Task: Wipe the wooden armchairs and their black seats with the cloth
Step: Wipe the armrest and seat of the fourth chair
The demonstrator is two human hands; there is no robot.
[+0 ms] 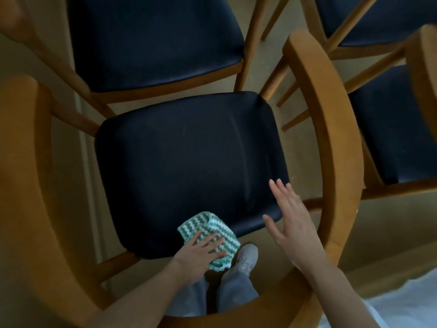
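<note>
On the black seat, left hand presses cloth; right hand open.

Seat: black, smooth, leather-like, with a faint sheen
Armchair frame: warm brown wood, matt finish
Cloth: woven, textured, green-and-white zigzag
Trousers: grey fabric, matt
Shoe: grey, cloth-like

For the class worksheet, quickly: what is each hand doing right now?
Left hand: flat and open, pressing the green-and-white cloth onto the black seat.
Right hand: open, fingers spread, holding nothing.
</note>
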